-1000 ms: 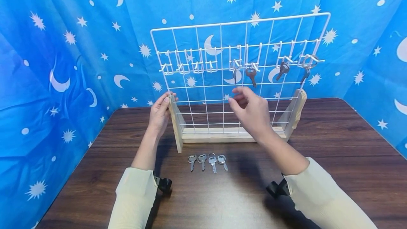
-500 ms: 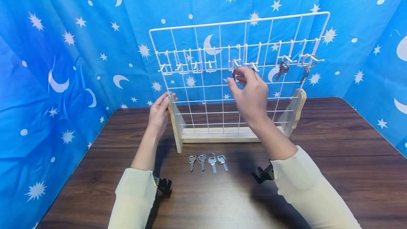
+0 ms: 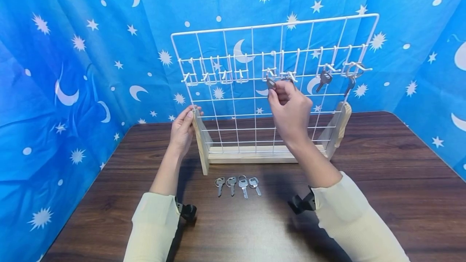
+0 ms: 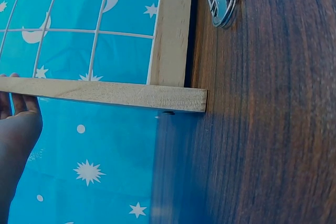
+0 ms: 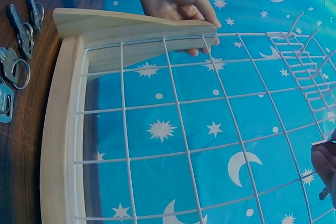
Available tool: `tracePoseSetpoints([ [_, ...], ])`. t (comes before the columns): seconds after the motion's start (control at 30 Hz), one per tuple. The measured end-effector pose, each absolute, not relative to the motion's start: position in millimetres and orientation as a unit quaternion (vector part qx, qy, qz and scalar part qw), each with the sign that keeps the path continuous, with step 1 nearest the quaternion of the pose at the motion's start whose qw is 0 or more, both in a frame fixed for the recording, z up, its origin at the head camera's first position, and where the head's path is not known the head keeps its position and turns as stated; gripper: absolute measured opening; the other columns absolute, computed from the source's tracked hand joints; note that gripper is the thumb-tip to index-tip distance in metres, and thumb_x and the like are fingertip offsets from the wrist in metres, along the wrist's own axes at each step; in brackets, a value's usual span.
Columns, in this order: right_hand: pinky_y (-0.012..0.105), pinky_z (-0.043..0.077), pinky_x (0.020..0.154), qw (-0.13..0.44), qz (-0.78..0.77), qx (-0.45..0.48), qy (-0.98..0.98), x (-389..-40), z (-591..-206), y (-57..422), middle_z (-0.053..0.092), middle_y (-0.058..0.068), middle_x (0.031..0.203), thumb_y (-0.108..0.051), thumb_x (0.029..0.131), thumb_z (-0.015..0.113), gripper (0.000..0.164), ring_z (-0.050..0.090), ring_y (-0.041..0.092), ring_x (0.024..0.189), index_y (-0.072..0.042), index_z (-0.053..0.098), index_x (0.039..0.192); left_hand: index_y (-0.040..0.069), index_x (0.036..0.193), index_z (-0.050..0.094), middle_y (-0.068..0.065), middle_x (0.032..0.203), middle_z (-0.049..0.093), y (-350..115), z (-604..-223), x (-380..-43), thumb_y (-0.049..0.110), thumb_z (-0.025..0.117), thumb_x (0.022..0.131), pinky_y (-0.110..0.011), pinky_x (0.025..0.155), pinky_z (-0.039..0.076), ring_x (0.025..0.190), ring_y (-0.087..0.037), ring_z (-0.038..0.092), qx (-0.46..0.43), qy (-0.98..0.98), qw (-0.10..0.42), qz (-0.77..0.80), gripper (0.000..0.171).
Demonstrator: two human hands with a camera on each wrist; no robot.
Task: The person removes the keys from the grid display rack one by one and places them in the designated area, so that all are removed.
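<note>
My right hand (image 3: 291, 112) pinches a key (image 3: 271, 83) between thumb and fingers, just below a white hook (image 3: 269, 71) in the middle of the wire grid rack (image 3: 251, 115). In the right wrist view only the fingertips (image 5: 324, 162) show, at the right edge. My left hand (image 3: 182, 129) grips the top of the rack's left wooden side piece (image 3: 201, 142), thumb in front. Fingers curl behind that wood in the left wrist view. Another hanging key (image 3: 288, 79) is mostly hidden behind my right hand. Two more keys, a middle one (image 3: 325, 79) and an outer one (image 3: 350, 84), hang farther right.
Several keys with rings, among them one key (image 3: 243, 185), lie in a row on the dark wooden table (image 3: 233, 221) in front of the rack. Bare hooks (image 3: 224, 77) line the grid's left half. A blue curtain (image 3: 91, 92) with moons and stars stands behind.
My right hand has risen from below the hanging keys and taken hold of one. That key now tilts toward the fingers. The left hand has stayed on the wooden side piece.
</note>
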State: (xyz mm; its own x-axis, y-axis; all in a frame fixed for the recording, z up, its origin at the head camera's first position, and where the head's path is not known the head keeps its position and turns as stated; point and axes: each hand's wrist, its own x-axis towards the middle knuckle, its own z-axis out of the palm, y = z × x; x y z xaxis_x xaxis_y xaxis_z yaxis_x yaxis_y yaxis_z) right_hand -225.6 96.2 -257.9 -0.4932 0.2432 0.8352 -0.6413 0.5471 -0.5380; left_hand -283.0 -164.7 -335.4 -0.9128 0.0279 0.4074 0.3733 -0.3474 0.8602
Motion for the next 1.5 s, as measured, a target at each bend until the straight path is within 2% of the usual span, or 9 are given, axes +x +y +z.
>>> tracePoseSetpoints([
  [0.07,0.009,0.046,0.063,0.486,0.460,0.142,-0.729,-223.1,-258.4,96.0,0.068,0.012,0.083,-0.003,0.084,0.065,0.012,0.065,0.020,0.068,0.006,0.066,0.092,-0.009,0.127,0.042,-0.001,0.111,0.061,-164.7,-335.2,-282.8,0.014,0.046,0.098,-0.031,0.099,0.039,0.111,-0.022,0.054,-0.179,-0.561,0.108,-0.801,0.038],
  [0.17,0.009,0.046,0.062,0.489,0.461,0.154,-0.724,-219.8,-259.4,96.0,0.069,0.012,0.081,-0.003,0.085,0.064,0.011,0.064,0.019,0.066,0.006,0.066,0.092,-0.009,0.127,0.043,0.000,0.109,0.062,-164.9,-335.1,-282.5,0.015,0.046,0.098,-0.031,0.098,0.040,0.112,-0.023,0.053,-0.179,-0.561,0.107,-0.801,0.038],
  [0.4,0.011,0.047,0.058,0.479,0.480,0.163,-0.717,-210.0,-259.5,95.8,0.068,0.011,0.077,-0.003,0.085,0.063,0.009,0.063,0.017,0.062,0.006,0.065,0.089,-0.011,0.130,0.039,-0.012,0.118,0.058,-164.6,-335.3,-282.7,0.015,0.047,0.097,-0.031,0.099,0.039,0.107,-0.017,0.056,-0.181,-0.555,0.106,-0.805,0.042],
  [0.67,0.011,0.048,0.058,0.511,0.476,0.175,-0.695,-201.5,-255.3,101.0,0.068,0.013,0.075,-0.001,0.085,0.063,0.009,0.064,0.020,0.062,0.008,0.065,0.087,-0.014,0.130,0.037,-0.006,0.113,0.060,-164.0,-335.1,-282.5,0.014,0.046,0.098,-0.032,0.099,0.039,0.106,-0.016,0.056,-0.188,-0.561,0.109,-0.799,0.044],
  [0.87,0.010,0.048,0.058,0.529,0.487,0.162,-0.676,-196.2,-247.9,104.3,0.069,0.010,0.072,-0.002,0.084,0.064,0.008,0.064,0.018,0.061,0.006,0.066,0.084,-0.008,0.128,0.044,0.000,0.109,0.062,-164.3,-334.9,-281.5,0.015,0.046,0.098,-0.032,0.099,0.039,0.110,-0.020,0.055,-0.186,-0.566,0.111,-0.795,0.038],
  [1.1,0.011,0.048,0.059,0.526,0.480,0.165,-0.682,-192.3,-239.8,106.9,0.069,0.009,0.075,-0.006,0.086,0.064,0.012,0.064,0.014,0.063,0.005,0.067,0.087,-0.006,0.127,0.046,-0.002,0.111,0.061,-164.4,-335.3,-282.0,0.015,0.047,0.098,-0.033,0.100,0.038,0.114,-0.026,0.052,-0.184,-0.564,0.107,-0.798,0.036],
  [1.2,0.012,0.049,0.059,0.529,0.468,0.173,-0.686,-192.4,-234.2,108.3,0.069,0.009,0.076,-0.008,0.087,0.064,0.015,0.065,0.015,0.063,0.006,0.067,0.089,-0.001,0.124,0.050,0.000,0.110,0.062,-164.6,-335.6,-282.4,0.016,0.046,0.098,-0.033,0.101,0.037,0.115,-0.025,0.051,-0.182,-0.568,0.105,-0.796,0.031],
  [1.3,0.012,0.049,0.059,0.529,0.466,0.180,-0.686,-192.1,-228.3,108.8,0.069,0.010,0.077,-0.008,0.086,0.065,0.016,0.065,0.009,0.064,0.007,0.068,0.089,0.000,0.123,0.050,0.001,0.109,0.062,-165.0,-336.0,-282.8,0.016,0.046,0.098,-0.033,0.102,0.037,0.113,-0.023,0.053,-0.180,-0.570,0.106,-0.795,0.030],
  [1.5,0.014,0.051,0.061,0.499,0.503,0.175,-0.683,-188.2,-221.1,107.0,0.069,0.012,0.077,-0.006,0.086,0.064,0.014,0.063,-0.002,0.066,0.007,0.068,0.090,-0.011,0.130,0.039,0.002,0.108,0.062,-164.8,-335.3,-282.6,0.014,0.044,0.099,-0.033,0.101,0.037,0.112,-0.021,0.053,-0.180,-0.570,0.105,-0.795,0.040],
])
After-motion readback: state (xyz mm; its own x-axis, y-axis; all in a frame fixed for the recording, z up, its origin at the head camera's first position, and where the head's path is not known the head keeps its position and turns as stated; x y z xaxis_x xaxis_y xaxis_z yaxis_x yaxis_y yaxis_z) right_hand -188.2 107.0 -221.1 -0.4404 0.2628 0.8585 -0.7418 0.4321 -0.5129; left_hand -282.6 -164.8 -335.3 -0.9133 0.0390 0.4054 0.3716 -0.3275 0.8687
